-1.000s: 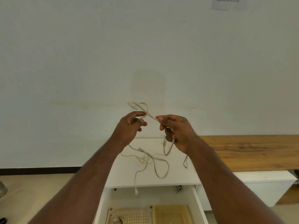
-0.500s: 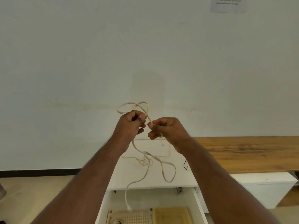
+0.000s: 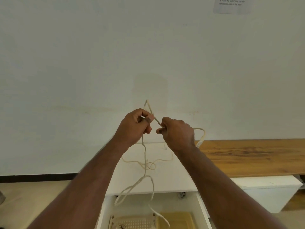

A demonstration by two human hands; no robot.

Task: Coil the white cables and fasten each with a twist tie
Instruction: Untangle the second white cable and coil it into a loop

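I hold a white cable (image 3: 145, 151) up in front of the wall. My left hand (image 3: 134, 128) pinches it where a narrow loop sticks up above the fingers. My right hand (image 3: 177, 133) grips the same cable a short way to the right, with the stretch between the hands pulled straight. One connector end (image 3: 199, 142) curls out behind my right wrist. The rest hangs from my left hand in loose loops down over the open drawer. A second thin white cable (image 3: 148, 164) lies tangled on the white cabinet top (image 3: 175, 179).
The open drawer (image 3: 202, 210) below holds a perforated beige tray (image 3: 132, 222) and a yellow tray (image 3: 176, 220). A wooden desktop (image 3: 255, 156) runs off to the right. A printed note (image 3: 231, 4) hangs high on the wall.
The wide loop above my left hand has tightened into a narrow peak. My right hand slid right and down along the cable; a connector end now swings out behind its wrist, and the hanging part dropped lower.
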